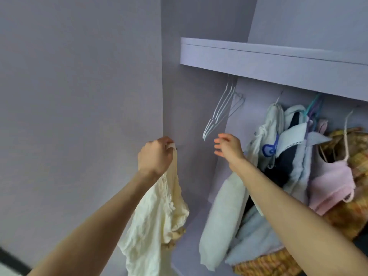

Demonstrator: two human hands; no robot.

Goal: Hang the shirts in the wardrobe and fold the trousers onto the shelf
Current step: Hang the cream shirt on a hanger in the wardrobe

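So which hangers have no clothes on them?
The white wire hangers at the left end, just above the right hand. All hangers further right carry clothes.

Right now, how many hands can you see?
2. The left hand is raised by the wardrobe's side wall, gripping a cream shirt. The right hand reaches, fingers spread, toward the empty white hangers. Neither is hidden.

I look into a pale lilac wardrobe (pixel 199 116). Its side panel (pixel 79 96) fills the left of my view, smooth and evenly lit. A matching shelf (pixel 268 58) runs across the upper right, with the back wall (pixel 308 20) rising above it. A dark strip (pixel 12 261) crosses the lower left corner.
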